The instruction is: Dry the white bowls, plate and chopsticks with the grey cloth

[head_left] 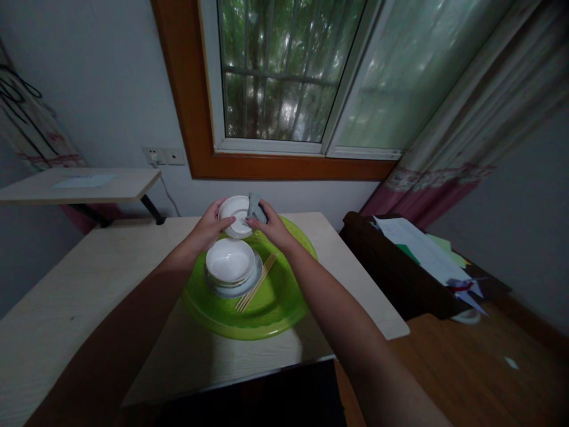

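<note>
forearms (342, 314) angled inward, hands (205, 230) either side of white dish (235, 209)

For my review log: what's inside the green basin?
A white bowl tops a stack of dishes in the green basin, with chopsticks beside it. What lies under the stack is covered; the left hand, right hand and held dish hide part of the basin's far side.

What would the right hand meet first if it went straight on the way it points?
Most likely the white dish, just past the grey cloth the right hand holds, though exact depth is unclear.
</note>
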The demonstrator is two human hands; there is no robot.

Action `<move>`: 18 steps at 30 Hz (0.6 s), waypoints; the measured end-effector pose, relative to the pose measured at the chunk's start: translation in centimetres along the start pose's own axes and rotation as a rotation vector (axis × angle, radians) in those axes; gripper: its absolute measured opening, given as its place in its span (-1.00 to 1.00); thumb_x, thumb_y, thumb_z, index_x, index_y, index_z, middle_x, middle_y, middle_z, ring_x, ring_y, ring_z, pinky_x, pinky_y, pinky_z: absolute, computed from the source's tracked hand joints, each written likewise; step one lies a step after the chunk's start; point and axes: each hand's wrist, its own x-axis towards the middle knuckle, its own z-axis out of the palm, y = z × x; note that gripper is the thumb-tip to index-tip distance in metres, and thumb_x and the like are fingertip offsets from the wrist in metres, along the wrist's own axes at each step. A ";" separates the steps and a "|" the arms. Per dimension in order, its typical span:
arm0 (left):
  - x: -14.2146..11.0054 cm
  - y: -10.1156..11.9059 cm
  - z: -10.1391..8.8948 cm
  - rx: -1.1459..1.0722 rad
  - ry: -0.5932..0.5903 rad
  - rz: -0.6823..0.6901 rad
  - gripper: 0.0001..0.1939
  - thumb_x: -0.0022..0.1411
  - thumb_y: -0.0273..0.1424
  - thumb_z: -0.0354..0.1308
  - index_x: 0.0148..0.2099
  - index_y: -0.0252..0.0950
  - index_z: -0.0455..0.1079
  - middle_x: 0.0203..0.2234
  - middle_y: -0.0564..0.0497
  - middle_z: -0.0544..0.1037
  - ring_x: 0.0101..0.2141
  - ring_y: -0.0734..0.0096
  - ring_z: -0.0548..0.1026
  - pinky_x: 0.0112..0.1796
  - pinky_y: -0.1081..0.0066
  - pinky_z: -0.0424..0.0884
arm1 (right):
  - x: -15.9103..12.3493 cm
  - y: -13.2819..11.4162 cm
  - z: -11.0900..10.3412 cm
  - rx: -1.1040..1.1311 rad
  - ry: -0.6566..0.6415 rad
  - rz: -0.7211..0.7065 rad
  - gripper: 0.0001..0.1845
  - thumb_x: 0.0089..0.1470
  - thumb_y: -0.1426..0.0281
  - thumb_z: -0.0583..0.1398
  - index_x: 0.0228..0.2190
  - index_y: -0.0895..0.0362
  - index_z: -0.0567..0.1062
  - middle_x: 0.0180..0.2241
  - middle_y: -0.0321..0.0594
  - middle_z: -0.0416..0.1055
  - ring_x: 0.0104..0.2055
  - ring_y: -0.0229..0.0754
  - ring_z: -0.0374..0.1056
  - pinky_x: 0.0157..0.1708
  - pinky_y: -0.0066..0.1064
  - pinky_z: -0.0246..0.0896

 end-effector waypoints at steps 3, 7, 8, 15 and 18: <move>-0.1 0.2 0.1 0.009 -0.015 -0.002 -0.24 0.04 -0.35 0.39 0.27 -0.27 0.23 0.17 -0.22 0.44 0.03 0.15 0.51 -0.06 0.29 0.51 | -0.2 0.0 -0.1 -0.055 -0.033 0.014 0.01 -0.13 0.01 0.42 0.27 0.12 0.26 0.28 0.00 0.23 0.33 0.08 0.15 0.36 -0.08 -0.01; -0.5 0.6 0.5 -0.018 -0.053 -0.036 -0.20 0.02 -0.32 0.43 0.28 -0.26 0.23 0.18 -0.22 0.43 0.05 0.12 0.50 -0.08 0.31 0.52 | -0.3 -0.1 0.4 -0.143 0.019 0.036 0.05 -0.23 0.04 0.47 0.23 0.09 0.27 0.21 0.00 0.26 0.28 0.11 0.18 0.32 -0.02 0.05; -0.6 0.7 0.7 -0.043 -0.066 -0.046 -0.19 0.02 -0.30 0.43 0.28 -0.26 0.23 0.18 -0.22 0.42 0.05 0.12 0.50 -0.09 0.32 0.52 | -0.3 -0.2 0.6 -0.157 0.050 0.040 0.05 -0.24 0.03 0.47 0.22 0.09 0.28 0.20 0.00 0.26 0.26 0.12 0.18 0.30 -0.02 0.07; -0.6 0.9 0.7 -0.131 -0.089 -0.079 -0.22 0.11 -0.24 0.38 0.32 -0.23 0.19 0.20 -0.24 0.40 0.01 0.15 0.51 -0.06 0.26 0.51 | 0.1 -0.1 0.7 -0.133 0.102 -0.009 -0.36 0.11 -0.03 0.26 0.09 0.06 0.39 0.08 -0.03 0.39 0.15 0.06 0.29 0.22 -0.04 0.19; -0.4 0.9 0.4 -0.141 -0.046 -0.064 -0.23 0.12 -0.28 0.37 0.32 -0.23 0.18 0.22 -0.24 0.38 0.02 0.16 0.51 -0.03 0.24 0.50 | 0.2 -0.1 0.2 -0.036 0.021 -0.018 -0.43 0.16 0.02 0.22 0.09 0.05 0.41 0.08 -0.11 0.44 0.13 0.01 0.34 0.20 -0.08 0.23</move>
